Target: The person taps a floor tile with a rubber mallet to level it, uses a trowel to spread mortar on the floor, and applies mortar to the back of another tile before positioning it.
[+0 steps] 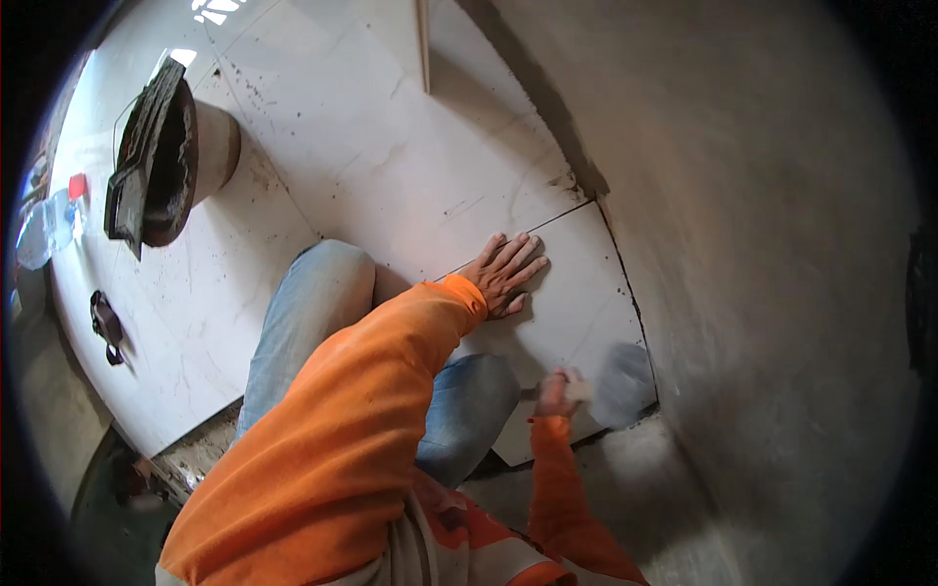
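Note:
My left hand (501, 273) lies flat with fingers spread on a white floor tile (586, 244), near its joint with the neighbouring tile. My right hand (555, 391) is closed around the handle of a mallet at the lower right. The mallet's greyish head (622, 386) is blurred by motion over the tile's right part, beside the dark edge along the grey surface; whether it touches the tile I cannot tell. My knees in blue jeans are on either side of my orange left sleeve.
A mortar-stained bucket (215, 146) with dark, crusted tools (142, 137) across it stands upper left. Clear plastic bottles (39, 230) and a brown sandal (106, 327) are at the left. A thin upright board (422, 44) is at the top; a grey cement surface (762, 244) fills the right.

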